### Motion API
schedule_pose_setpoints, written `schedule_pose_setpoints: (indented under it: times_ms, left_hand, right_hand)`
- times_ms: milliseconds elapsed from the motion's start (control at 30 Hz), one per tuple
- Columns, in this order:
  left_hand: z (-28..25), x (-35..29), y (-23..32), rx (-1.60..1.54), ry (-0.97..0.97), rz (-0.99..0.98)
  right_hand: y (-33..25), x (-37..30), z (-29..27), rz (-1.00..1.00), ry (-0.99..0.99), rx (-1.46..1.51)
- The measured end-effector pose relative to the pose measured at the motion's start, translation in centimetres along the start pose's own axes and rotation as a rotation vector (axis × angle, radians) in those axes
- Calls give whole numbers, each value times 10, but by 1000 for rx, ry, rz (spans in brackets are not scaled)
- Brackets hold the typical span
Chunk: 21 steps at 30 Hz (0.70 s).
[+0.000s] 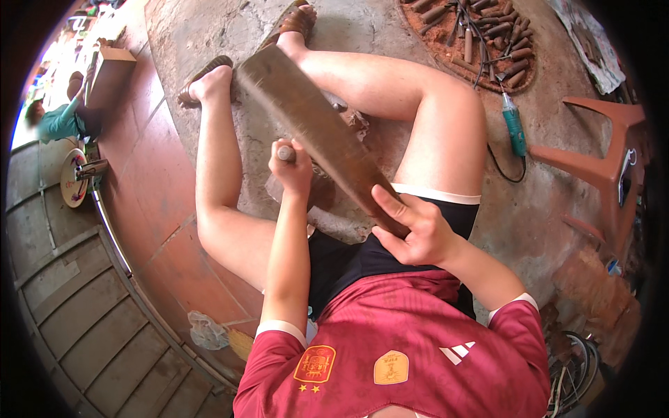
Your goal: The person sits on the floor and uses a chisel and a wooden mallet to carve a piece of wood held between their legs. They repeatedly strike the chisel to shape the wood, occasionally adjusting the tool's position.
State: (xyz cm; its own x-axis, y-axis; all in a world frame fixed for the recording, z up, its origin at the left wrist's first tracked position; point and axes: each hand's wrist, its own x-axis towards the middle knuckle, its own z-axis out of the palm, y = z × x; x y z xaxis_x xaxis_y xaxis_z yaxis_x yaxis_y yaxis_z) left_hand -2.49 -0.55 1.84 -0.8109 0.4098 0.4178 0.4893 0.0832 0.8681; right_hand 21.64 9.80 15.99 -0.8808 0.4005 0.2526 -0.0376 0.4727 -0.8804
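Observation:
My right hand (pixel 418 226) is closed round the narrow near end of a long brown wooden bat (pixel 320 136). The bat slants up and to the left over the space between my legs, its broad end near my feet. Fingers wrapped tight, my left hand (pixel 296 171) holds an upright round wooden handle (pixel 286 153); whatever is at its lower end is hidden. Left of the bat, the handle stands apart from it in the picture. Beneath my left hand and the bat a brownish block (pixel 320 189) shows in part. Another dark, rough piece (pixel 357 124) peeks out past the bat.
At the far right, a round tray (pixel 446 42) holds several wooden-handled tools amid reddish shavings. A teal corded power tool (pixel 514 129) lies beside it. An orange plastic stool (pixel 599 150) rests on its side. A person (pixel 66 122) is at the far left near a cardboard box (pixel 111 73).

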Motion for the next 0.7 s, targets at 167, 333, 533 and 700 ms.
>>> schedule_pose_setpoints:
  times_ms: [167,333,533,700]
  left_hand:
    - [8,32,16,23,-50,-42]
    - [20,44,9,48,-241,-11]
    - [32,44,21,-64,-297,-142]
    - [28,40,9,7,-306,-165]
  right_hand:
    - [5,-1,2,66,65,112]
    - [5,-4,1,146,-3,148]
    - [3,7,-8,206,-52,193]
    - [3,17,-8,192,-58,146]
